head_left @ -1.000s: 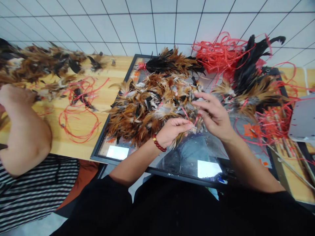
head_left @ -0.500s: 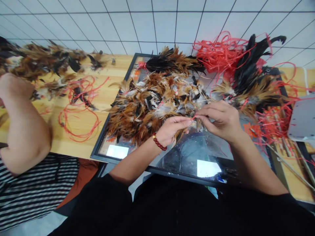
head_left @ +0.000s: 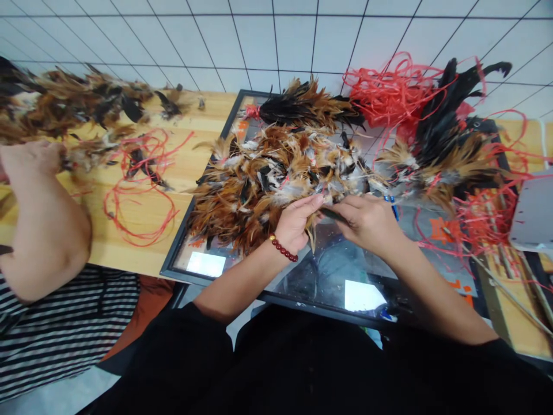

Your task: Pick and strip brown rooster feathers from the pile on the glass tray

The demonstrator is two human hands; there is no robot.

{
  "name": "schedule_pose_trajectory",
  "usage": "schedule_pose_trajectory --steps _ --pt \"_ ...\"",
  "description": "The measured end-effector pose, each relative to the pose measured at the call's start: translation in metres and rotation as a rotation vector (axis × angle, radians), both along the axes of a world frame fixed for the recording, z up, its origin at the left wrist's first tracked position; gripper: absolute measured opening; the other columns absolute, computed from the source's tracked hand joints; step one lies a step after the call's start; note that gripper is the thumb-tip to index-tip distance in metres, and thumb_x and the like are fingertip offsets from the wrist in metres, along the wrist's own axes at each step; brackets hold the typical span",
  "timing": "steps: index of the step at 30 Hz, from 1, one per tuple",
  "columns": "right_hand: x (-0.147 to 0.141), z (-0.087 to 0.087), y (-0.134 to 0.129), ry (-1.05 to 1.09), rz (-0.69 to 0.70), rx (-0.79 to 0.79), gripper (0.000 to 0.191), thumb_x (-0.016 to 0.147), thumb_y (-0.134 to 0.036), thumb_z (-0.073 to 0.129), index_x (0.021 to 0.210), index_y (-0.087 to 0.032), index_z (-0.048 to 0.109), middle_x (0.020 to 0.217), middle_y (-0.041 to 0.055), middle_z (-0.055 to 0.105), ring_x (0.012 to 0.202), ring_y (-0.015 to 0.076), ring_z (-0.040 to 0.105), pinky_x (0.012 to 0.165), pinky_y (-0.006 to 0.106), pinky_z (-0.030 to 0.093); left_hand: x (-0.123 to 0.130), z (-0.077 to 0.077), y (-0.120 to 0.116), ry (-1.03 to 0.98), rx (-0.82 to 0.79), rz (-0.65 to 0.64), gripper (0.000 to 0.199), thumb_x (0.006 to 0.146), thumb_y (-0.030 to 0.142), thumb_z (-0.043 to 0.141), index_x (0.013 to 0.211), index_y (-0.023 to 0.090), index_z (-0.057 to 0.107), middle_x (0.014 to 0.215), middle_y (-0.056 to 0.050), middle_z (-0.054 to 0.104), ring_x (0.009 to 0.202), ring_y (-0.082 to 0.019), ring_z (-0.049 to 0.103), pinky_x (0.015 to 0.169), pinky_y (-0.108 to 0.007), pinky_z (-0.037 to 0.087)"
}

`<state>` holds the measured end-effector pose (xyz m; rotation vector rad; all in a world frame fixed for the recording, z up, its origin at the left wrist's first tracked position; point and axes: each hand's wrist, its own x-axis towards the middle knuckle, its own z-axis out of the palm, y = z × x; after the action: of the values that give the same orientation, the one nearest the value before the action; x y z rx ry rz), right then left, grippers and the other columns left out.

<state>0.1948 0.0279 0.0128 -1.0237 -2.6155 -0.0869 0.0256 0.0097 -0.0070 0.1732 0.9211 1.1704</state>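
My left hand [head_left: 298, 223], with a dark red bead bracelet [head_left: 283, 248] at its wrist, pinches the base of a small feather bunch [head_left: 313, 235] whose tips hang below the fingers. Close beside it on the right, my right hand [head_left: 363, 221] has its fingers closed on a dark feather [head_left: 333, 215] of that bunch. Just beyond both hands lies a big pile of brown, white and black feathers [head_left: 259, 184] on a black-framed glass panel [head_left: 319, 271].
Red string [head_left: 384, 95] is heaped at the back right beside long black feathers [head_left: 440, 124]. A grey box [head_left: 533, 210] stands at the right edge. On the left, a person's arm [head_left: 47, 225] rests over the wooden table [head_left: 112, 248], near loose red string loops [head_left: 142, 216].
My right hand has shifted slightly left and turned, closing in on my left hand. The red string between my fingertips no longer shows, and a blue object has appeared behind my right hand.
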Motion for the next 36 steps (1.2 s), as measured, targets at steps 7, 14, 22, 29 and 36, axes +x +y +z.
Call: schedule_pose_trajectory --steps 7,14,22,29,36 --pt "0.002 -0.005 0.005 0.136 -0.119 -0.034 0.022 0.091 -0.024 0.051 0.088 -0.017 0.072 0.076 0.0062 0.068 0.063 0.015 0.056 0.06 0.028 0.036 0.001 0.005 -0.004 0.041 0.08 -0.008 0.017 0.066 0.01 0.08 0.082 0.011 0.075 0.07 -0.003 0.072 0.063 -0.01 0.066 0.072 -0.025 0.053" --pt "-0.007 -0.012 0.005 0.439 0.028 -0.267 0.023 0.084 -0.02 0.057 0.061 -0.018 0.058 0.056 -0.0005 0.053 0.052 0.0104 0.048 0.053 0.025 0.033 0.004 0.003 -0.01 0.137 0.3 -0.02 0.03 0.051 0.024 0.091 0.072 0.014 0.072 0.069 0.0 0.071 0.061 -0.01 0.066 0.072 -0.027 0.054" --pt "-0.01 0.005 -0.015 0.318 0.047 -0.097 0.013 0.088 -0.019 0.057 0.09 -0.02 0.07 0.081 0.0048 0.07 0.07 0.0167 0.063 0.067 0.031 0.047 0.002 -0.004 -0.004 0.363 0.427 0.178 0.053 0.058 0.02 0.088 0.107 0.02 0.068 0.077 0.004 0.07 0.071 -0.008 0.065 0.076 -0.024 0.053" --pt "-0.013 0.003 -0.008 0.726 -0.055 -0.258 0.008 0.09 -0.023 0.06 0.087 -0.023 0.068 0.097 0.0062 0.072 0.09 0.02 0.068 0.079 0.035 0.053 0.006 -0.009 -0.01 0.452 0.421 0.011 0.024 0.065 0.035 0.085 0.079 0.017 0.076 0.076 -0.002 0.074 0.064 -0.01 0.062 0.068 -0.027 0.053" --pt "-0.003 -0.001 0.004 0.747 -0.08 -0.408 0.011 0.089 -0.022 0.062 0.082 -0.022 0.07 0.071 -0.0004 0.068 0.063 0.0134 0.061 0.063 0.028 0.048 -0.001 -0.008 -0.008 0.659 0.616 -0.115 0.024 0.082 0.04 0.07 0.075 0.018 0.077 0.09 -0.006 0.076 0.088 -0.016 0.067 0.088 -0.032 0.051"
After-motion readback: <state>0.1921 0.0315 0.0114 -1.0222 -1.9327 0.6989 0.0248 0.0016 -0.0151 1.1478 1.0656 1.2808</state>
